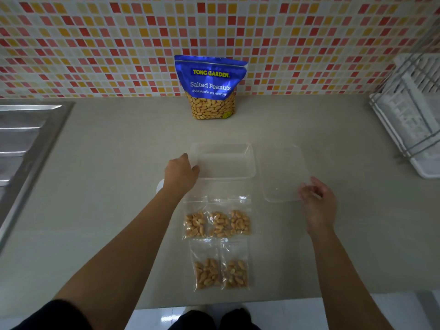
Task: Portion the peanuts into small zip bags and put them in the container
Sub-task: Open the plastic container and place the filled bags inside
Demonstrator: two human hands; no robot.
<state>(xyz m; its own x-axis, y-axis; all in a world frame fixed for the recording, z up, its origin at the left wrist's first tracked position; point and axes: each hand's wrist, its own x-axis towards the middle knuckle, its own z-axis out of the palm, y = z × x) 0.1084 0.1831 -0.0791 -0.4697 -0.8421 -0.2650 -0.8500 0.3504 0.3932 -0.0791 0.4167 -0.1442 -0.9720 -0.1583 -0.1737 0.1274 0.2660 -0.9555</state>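
Five small clear zip bags of peanuts lie flat on the beige countertop (107, 186), counted in two rows. Upper row, three bags side by side, edges touching or overlapping: left bag (194, 221), middle bag (219, 222), right bag (240, 220). Lower row, two bags side by side: left (206, 267), right (235, 269).

One clear rectangular plastic container (226, 160), open and with nothing visible inside, sits at 12 o'clock from the bag group. One clear flat lid (281, 172) lies just beside it at its 3 o'clock.

One blue stand-up pouch of salted peanuts (210, 88) stands upright against the mosaic tile wall (95, 44), at 12 o'clock from the container, well apart from it.

Left hand (182, 173): at the container's 9 o'clock corner, fingers curled onto the rim, gripping or steadying it. A white rounded object (160, 185) peeks from under the wrist; cannot identify.

Right hand (317, 201): at the lid's 4 o'clock corner, fingers loosely curled at its edge; motion-blurred, so cannot tell whether it pinches the lid.

One steel sink drainboard (26, 134) at 9 o'clock; one white dish rack (414, 115) at 3 o'clock.
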